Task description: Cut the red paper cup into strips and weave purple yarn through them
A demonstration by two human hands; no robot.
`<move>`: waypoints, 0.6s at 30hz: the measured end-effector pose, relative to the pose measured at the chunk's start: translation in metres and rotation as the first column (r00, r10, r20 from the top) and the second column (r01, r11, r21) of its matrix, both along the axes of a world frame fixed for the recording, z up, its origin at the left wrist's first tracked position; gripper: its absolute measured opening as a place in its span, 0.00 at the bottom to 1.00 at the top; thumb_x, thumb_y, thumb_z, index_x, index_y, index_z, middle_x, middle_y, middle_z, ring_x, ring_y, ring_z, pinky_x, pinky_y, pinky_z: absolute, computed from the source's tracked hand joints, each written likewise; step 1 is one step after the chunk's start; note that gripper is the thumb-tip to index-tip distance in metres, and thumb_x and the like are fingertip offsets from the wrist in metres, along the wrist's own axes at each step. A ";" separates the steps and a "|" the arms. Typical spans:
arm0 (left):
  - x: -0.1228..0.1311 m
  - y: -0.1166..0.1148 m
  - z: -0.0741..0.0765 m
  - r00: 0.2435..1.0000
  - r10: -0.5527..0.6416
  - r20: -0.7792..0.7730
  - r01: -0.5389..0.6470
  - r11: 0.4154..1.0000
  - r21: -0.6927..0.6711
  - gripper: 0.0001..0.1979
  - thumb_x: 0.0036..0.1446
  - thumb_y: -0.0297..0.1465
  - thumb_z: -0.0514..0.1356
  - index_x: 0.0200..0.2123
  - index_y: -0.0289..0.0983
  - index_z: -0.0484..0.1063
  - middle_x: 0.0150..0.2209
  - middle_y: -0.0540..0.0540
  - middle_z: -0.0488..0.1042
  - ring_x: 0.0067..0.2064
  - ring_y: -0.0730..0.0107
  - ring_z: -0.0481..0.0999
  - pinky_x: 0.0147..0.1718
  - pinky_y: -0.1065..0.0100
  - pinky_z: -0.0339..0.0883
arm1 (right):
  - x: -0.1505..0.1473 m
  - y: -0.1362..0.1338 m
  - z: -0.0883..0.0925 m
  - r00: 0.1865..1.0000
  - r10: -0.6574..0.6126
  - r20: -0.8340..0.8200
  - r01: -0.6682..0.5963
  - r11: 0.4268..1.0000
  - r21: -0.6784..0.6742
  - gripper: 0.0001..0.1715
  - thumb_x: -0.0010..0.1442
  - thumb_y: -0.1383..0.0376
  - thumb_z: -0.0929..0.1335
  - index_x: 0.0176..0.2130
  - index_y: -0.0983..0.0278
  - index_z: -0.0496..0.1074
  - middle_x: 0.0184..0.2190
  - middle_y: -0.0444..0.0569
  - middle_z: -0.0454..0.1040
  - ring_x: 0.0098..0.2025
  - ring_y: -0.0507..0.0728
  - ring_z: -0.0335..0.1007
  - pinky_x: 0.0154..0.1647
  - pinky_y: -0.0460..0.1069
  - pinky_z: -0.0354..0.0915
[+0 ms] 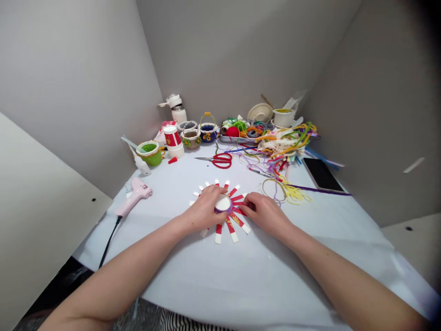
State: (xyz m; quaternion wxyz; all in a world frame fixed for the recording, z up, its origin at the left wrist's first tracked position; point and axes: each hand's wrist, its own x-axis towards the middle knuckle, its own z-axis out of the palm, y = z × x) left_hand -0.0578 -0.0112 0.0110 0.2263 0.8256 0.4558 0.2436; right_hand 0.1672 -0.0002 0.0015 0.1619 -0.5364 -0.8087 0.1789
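A paper cup cut into red and white strips [231, 230] lies splayed like a sun on the table, its round white base [223, 202] in the middle. Purple yarn [228, 210] runs around that base. My left hand [207, 207] is closed on the cup from the left, thumb and fingers curved about the base. On the right side, my right hand [259, 209] has its fingertips pinched together at the strips. Whatever lies between those fingertips is too small to make out.
Red-handled scissors [220, 159] lie beyond the cup. A pink glue gun [135, 196] with a black cord is at left. Small woven baskets [191, 138] and a tray of yarn [237, 138] stand behind. Right are tangled yarn [292, 193], a pen [262, 173] and a phone [322, 174].
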 end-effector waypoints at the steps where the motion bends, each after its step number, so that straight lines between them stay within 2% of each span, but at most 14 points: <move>1: 0.001 0.000 0.000 1.000 0.015 0.006 -0.015 1.000 -0.006 0.25 0.52 0.28 0.65 0.53 0.38 0.66 0.53 0.39 0.70 0.56 0.51 0.69 0.56 0.51 0.64 | 0.000 0.000 0.000 1.000 0.001 0.003 -0.001 1.000 -0.003 0.10 0.63 0.61 0.67 0.29 0.62 0.69 0.30 0.46 0.74 0.31 0.54 0.66 0.32 0.48 0.55; 4: -0.001 0.002 0.001 0.999 0.038 -0.012 -0.038 0.999 -0.034 0.23 0.53 0.30 0.67 0.52 0.39 0.67 0.53 0.40 0.71 0.56 0.50 0.69 0.55 0.51 0.64 | 0.001 0.000 0.002 1.000 0.013 -0.006 -0.014 1.000 -0.024 0.09 0.62 0.62 0.67 0.30 0.62 0.71 0.31 0.46 0.74 0.32 0.54 0.67 0.33 0.48 0.57; 7: -0.007 0.006 0.007 0.998 0.036 -0.050 -0.040 0.996 -0.074 0.24 0.53 0.29 0.67 0.53 0.39 0.67 0.54 0.40 0.72 0.56 0.50 0.68 0.55 0.52 0.65 | 0.005 0.000 0.006 0.995 0.078 -0.060 -0.080 0.996 -0.040 0.07 0.62 0.64 0.67 0.32 0.62 0.73 0.32 0.46 0.74 0.34 0.54 0.68 0.35 0.48 0.59; 11: -0.020 0.013 0.016 0.994 -0.057 -0.091 0.044 0.990 -0.135 0.23 0.53 0.28 0.67 0.52 0.39 0.69 0.52 0.42 0.73 0.55 0.51 0.69 0.54 0.53 0.64 | 0.011 -0.003 0.017 0.968 0.219 -0.123 -0.221 0.975 -0.001 0.07 0.62 0.69 0.66 0.35 0.62 0.74 0.35 0.47 0.74 0.35 0.53 0.69 0.38 0.47 0.61; 14: -0.029 0.018 0.019 0.984 -0.144 -0.104 0.127 0.980 -0.154 0.23 0.54 0.29 0.65 0.54 0.41 0.70 0.52 0.43 0.72 0.54 0.52 0.70 0.54 0.54 0.65 | 0.015 -0.009 0.029 0.931 0.338 -0.139 -0.344 0.939 -0.022 0.09 0.62 0.70 0.64 0.35 0.61 0.75 0.35 0.46 0.74 0.35 0.53 0.69 0.37 0.47 0.62; 18: -0.034 0.022 0.020 0.973 -0.200 -0.117 0.179 0.970 -0.165 0.24 0.55 0.29 0.64 0.56 0.41 0.68 0.54 0.43 0.71 0.54 0.53 0.70 0.53 0.56 0.65 | 0.016 -0.022 0.041 0.861 0.496 -0.114 -0.509 0.848 -0.147 0.12 0.61 0.72 0.64 0.34 0.61 0.75 0.34 0.46 0.75 0.36 0.53 0.70 0.37 0.46 0.61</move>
